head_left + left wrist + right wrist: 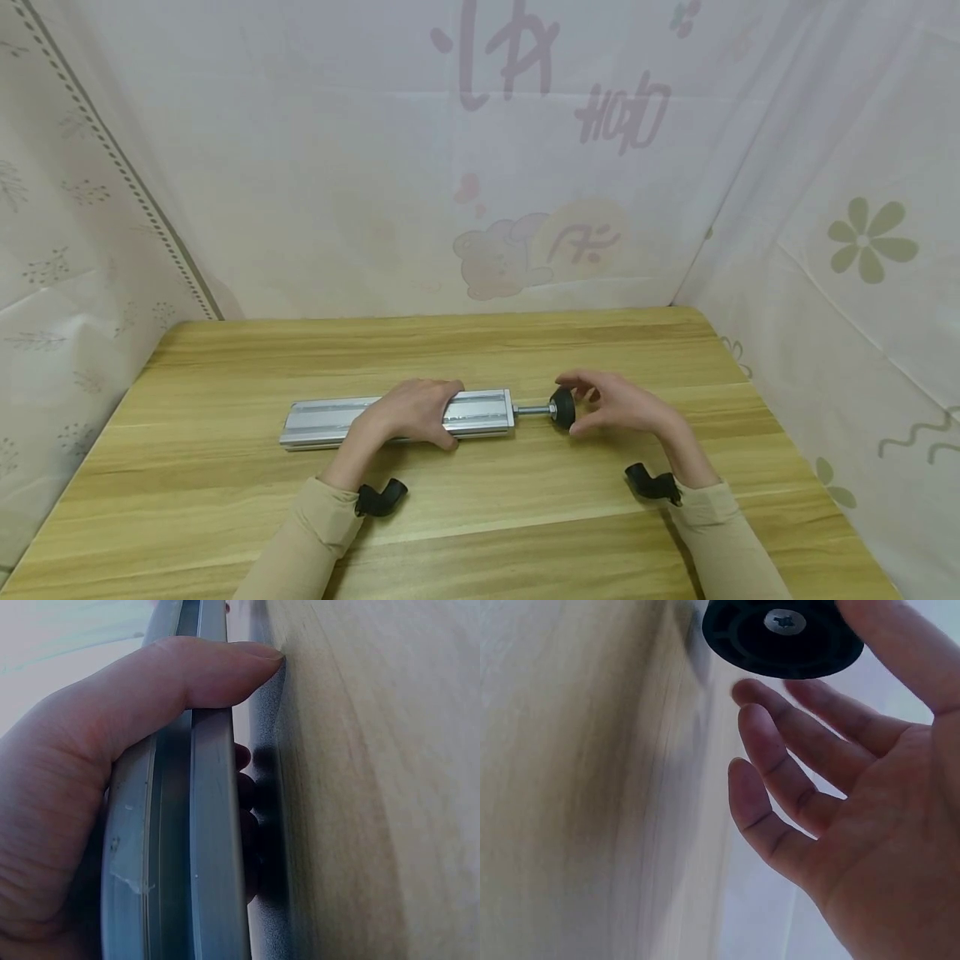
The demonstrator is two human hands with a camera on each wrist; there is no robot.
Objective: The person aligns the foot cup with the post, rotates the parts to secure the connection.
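Note:
A long silver aluminium profile point(480, 408) lies across the table, its grooved side showing in the left wrist view. My left hand point(416, 410) grips it from above, thumb over the near edge and fingertips around the far side. A threaded rod point(534, 410) extends from the profile's right end plate and carries a round black levelling foot point(563, 408). Around that foot my right hand point(611, 404) is loosely curved, thumb and fingers spread. In the right wrist view, a cross-head screw point(785, 622) sits in the foot's underside; whether the thumb touches the rim is unclear.
The wood-grain table point(525, 533) has rounded far corners. Printed white fabric point(337, 192) hangs behind it and along both sides. Black curved pieces point(381, 497) are fixed at the wrists, beside the beige sleeves point(322, 517).

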